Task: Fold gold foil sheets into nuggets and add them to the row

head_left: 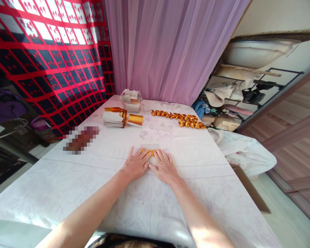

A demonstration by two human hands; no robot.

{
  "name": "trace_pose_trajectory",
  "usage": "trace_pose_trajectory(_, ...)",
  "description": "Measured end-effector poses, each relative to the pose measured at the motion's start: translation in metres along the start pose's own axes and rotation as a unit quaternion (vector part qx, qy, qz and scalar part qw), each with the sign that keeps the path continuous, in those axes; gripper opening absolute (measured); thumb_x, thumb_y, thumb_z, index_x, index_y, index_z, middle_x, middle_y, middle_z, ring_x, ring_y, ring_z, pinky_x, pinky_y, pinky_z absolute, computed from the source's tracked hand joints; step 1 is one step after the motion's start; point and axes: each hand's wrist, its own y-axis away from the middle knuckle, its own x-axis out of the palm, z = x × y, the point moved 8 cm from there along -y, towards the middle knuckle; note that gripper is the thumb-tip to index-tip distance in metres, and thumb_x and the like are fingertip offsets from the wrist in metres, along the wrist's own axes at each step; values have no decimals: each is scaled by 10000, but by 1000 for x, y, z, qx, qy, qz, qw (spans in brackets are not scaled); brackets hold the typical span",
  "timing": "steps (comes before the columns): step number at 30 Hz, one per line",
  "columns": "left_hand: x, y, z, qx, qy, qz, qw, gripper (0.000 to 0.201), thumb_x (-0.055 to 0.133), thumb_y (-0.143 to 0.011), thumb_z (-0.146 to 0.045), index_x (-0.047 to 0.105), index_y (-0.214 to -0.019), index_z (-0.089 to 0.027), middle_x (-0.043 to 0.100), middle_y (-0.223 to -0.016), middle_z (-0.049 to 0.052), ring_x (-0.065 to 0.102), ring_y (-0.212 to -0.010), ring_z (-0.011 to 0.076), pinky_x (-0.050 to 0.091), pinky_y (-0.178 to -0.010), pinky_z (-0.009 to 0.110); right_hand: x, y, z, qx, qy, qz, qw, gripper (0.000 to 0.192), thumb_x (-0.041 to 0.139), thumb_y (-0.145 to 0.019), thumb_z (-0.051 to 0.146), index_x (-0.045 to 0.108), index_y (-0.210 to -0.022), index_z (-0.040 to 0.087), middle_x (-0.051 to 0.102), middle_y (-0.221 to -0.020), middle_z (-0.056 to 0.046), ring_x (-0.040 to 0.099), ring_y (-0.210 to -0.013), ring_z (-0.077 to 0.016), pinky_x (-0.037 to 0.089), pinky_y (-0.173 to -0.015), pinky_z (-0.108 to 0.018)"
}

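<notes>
Both my hands lie palm down on the table, side by side, over a small sheet of gold foil paper (150, 146). Its far part shows pale, with a gold strip along the near side between my fingers. The fingers of my left hand (136, 163) are stretched out and press the strip's left end, its thumb side toward the middle. My right hand (165, 167) lies with extended fingers on the right end. What lies under the palms is hidden. Farther back stand a stack of gold and white paper sheets (113, 120) and a row of folded gold paper pieces (188, 120).
A clear plastic bag with paper (132, 100) sits at the table's far edge. A pixelated patch (81, 139) covers something at the left. The white patterned tablecloth (93, 182) spans the table. At the right are a loaded shelf (237, 93), a white bag (248, 153) and a cardboard box (250, 189).
</notes>
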Motion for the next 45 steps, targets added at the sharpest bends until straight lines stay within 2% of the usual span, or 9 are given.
trace_pose_trajectory(5, -3, 8, 10, -18, -1, -2, 1000, 446, 365, -980, -367, 516, -1391, -279, 539, -1448, 55, 423, -1380, 287, 185, -1152, 646, 0, 3, -5, 21, -2, -20, 1000, 624, 309, -996, 519, 368, -1508, 167, 292, -1580, -123, 268, -1462, -296, 224, -1159, -575)
trace_pose_trajectory(11, -5, 9, 11, -11, 1, 11, 1000, 442, 373, -983, -369, 529, -1381, -257, 524, -1464, 54, 413, -1388, 279, 189, -1167, 604, -2, 5, -6, 31, -5, -11, 999, 612, 318, -1000, 488, 376, -1501, 141, 289, -1579, -122, 259, -1466, -284, 206, -1169, -558)
trace_pose_trajectory(19, 0, -4, 17, 20, 6, 66, 998, 462, 336, -1002, -398, 488, -1415, -259, 479, -1501, 36, 367, -1419, 253, 145, -1183, 577, -2, 6, -9, 52, -1, -6, 999, 640, 368, -988, 478, 373, -1496, 90, 277, -1579, -136, 238, -1474, -296, 178, -1182, -559)
trace_pose_trajectory(21, 2, -6, 19, 21, 6, 77, 997, 474, 322, -1007, -402, 467, -1433, -252, 455, -1518, 34, 350, -1428, 252, 129, -1187, 575, -4, 5, -7, 45, -3, -16, 999, 645, 354, -991, 481, 354, -1505, 92, 254, -1587, -131, 212, -1482, -291, 138, -1192, -560)
trace_pose_trajectory(24, 4, -6, 20, 19, 4, 84, 996, 490, 301, -1014, -420, 440, -1454, -255, 435, -1532, 22, 338, -1434, 248, 97, -1197, 555, -5, -1, 4, -5, -23, -14, 1000, 644, 326, -998, 491, 325, -1520, 113, 233, -1596, -108, 192, -1489, -270, 97, -1206, -540)
trace_pose_trajectory(30, 4, -2, 20, 32, -6, 47, 998, 490, 298, -1015, -439, 440, -1453, -271, 457, -1517, -7, 346, -1427, 230, 32, -1212, 494, -1, -9, 10, -42, -51, 20, 998, 678, 323, -990, 548, 315, -1520, 124, 258, -1591, -100, 232, -1476, -279, 154, -1200, -555)
trace_pose_trajectory(37, -3, 2, 18, 48, -24, -1, 999, 465, 323, -1010, -432, 515, -1389, -244, 482, -1501, -5, 378, -1401, 236, 20, -1209, 474, 0, 2, -16, -8, -30, 14, 999, 642, 360, -990, 506, 317, -1522, 150, 258, -1596, -77, 222, -1480, -258, 154, -1203, -548)
trace_pose_trajectory(42, -13, -1, 10, 43, -25, -12, 999, 448, 352, -1003, -427, 552, -1353, -230, 515, -1474, 18, 404, -1385, 243, 37, -1211, 486, 2, 5, -18, -19, -12, 15, 1000, 651, 400, -974, 489, 326, -1518, 138, 262, -1592, -96, 227, -1477, -272, 189, -1185, -569)
trace_pose_trajectory(45, -16, -4, -3, 48, -10, -17, 999, 459, 367, -1000, -438, 540, -1363, -217, 524, -1466, 26, 387, -1401, 223, 10, -1221, 475, 2, 5, -16, -23, -4, 11, 1000, 664, 414, -966, 490, 335, -1511, 118, 260, -1589, -111, 235, -1473, -286, 203, -1175, -588)
